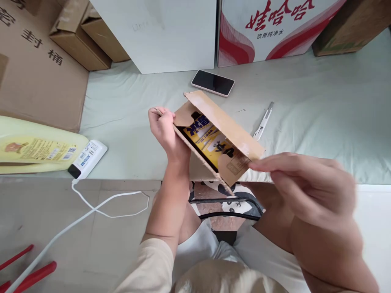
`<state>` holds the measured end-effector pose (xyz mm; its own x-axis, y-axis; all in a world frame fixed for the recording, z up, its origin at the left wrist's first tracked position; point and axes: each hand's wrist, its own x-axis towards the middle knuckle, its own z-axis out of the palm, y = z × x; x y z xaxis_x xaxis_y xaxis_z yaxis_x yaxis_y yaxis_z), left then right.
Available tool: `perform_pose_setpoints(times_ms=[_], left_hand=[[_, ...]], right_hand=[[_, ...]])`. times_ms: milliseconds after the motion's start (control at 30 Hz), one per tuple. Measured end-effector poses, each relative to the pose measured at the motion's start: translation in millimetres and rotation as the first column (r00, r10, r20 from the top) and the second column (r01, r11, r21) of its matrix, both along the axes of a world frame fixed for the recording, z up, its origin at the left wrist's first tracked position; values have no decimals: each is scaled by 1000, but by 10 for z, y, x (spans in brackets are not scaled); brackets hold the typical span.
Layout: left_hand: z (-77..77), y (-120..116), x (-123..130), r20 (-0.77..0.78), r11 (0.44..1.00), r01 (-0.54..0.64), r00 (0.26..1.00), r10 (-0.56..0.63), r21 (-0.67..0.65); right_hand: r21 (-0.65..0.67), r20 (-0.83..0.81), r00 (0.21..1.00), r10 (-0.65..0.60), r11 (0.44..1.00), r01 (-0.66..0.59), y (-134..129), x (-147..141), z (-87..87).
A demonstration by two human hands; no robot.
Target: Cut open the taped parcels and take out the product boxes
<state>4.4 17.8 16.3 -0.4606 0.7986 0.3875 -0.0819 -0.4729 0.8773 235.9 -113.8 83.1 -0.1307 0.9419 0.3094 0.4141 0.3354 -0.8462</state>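
A small brown cardboard box (226, 124) is held tilted over the front edge of the covered surface, its long side partly opened. Inside it shows a yellow printed package (210, 140) with dark blue lettering and black figures; the rest of that package is hidden by the cardboard. My left hand (166, 132) is closed around the box's left end, fingers at its edge. At the right end, my right hand (308, 183) pinches a corner of the cardboard between thumb and forefinger. A white utility knife (263, 122) lies behind the box, touched by neither hand.
Beyond the box lies a phone (213, 83) on the pale green cloth (131, 101). Cartons, including a red-and-white box (275, 36), line the back. At left are a yellow bottle (39, 144) and a white power strip (88, 158) with its cord.
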Motion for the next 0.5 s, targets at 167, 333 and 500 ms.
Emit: perform_pose_setpoints(times_ms=[167,333,500], left_hand=[[126,-60,-38,-239,996,-70,967,83,59],[241,-116,-256,-366,991,82,930,-39,102],[564,-354,-396,-587,968,250,783,-206,-7]], right_hand=[[191,235,970,57,976,-104,75,-24,-55],[388,269,959,-89,922,-23,118,23,-171],[468,397,914,-79,874,-128,229,-4,-366]])
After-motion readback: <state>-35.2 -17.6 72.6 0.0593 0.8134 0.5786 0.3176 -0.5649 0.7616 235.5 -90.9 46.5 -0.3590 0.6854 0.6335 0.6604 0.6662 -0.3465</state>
